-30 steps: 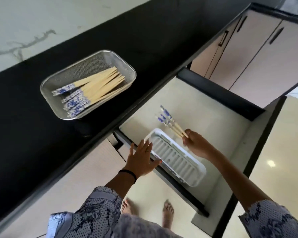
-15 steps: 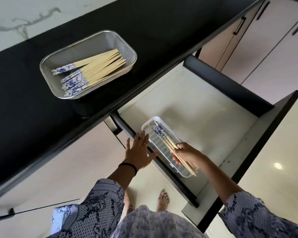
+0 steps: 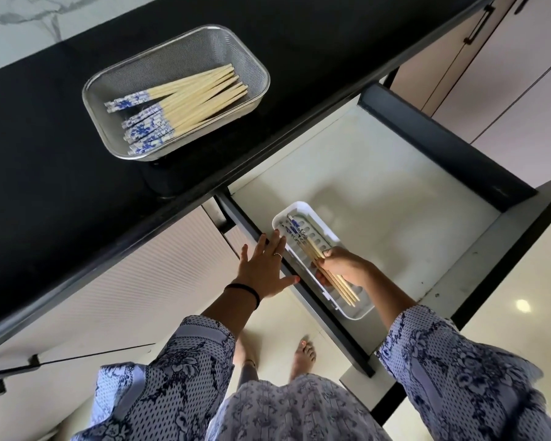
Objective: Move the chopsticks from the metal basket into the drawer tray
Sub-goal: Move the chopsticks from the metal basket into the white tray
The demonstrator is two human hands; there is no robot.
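A metal mesh basket sits on the black counter and holds several wooden chopsticks with blue-and-white handles pointing left. In the open drawer lies a white slotted tray. My right hand is shut on a few chopsticks, which lie lengthwise low in the tray, patterned ends at its far end. My left hand rests with fingers spread on the drawer's dark front edge, beside the tray.
The drawer has a pale floor and dark side walls. Pale cabinet doors with black handles stand at the upper right. My bare feet are on the floor below the drawer front.
My right hand has brought the chopsticks from above the drawer down into the white tray, swinging them lengthwise. The left hand has stayed on the drawer's front edge.
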